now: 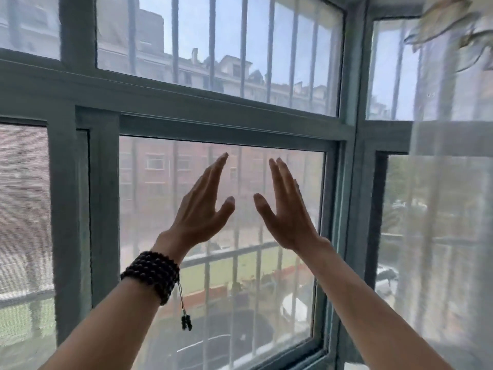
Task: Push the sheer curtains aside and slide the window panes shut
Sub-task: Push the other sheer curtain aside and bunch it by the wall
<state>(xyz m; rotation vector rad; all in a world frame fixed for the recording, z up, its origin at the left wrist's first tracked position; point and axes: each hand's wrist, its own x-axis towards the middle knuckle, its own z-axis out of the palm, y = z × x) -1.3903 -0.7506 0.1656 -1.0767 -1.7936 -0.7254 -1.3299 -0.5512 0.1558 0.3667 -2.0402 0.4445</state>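
Note:
Both my hands are raised in front of the middle window pane [149,209], fingers straight and pointing up, palms turned toward each other. My left hand [202,209], with a dark bead bracelet [153,275] on its wrist, and my right hand [285,209] are a short gap apart and hold nothing. I cannot tell whether they touch the glass. The pane sits in a grey-green frame [104,209], its right edge against the corner post [349,182]. A sheer white curtain [450,209] hangs at the far right over the side window.
Vertical security bars [242,49] run outside the glass, with brick buildings and parked cars beyond. A second pane [24,209] lies at the left. A leaf-patterned edge of fabric [450,30] shows at the top right.

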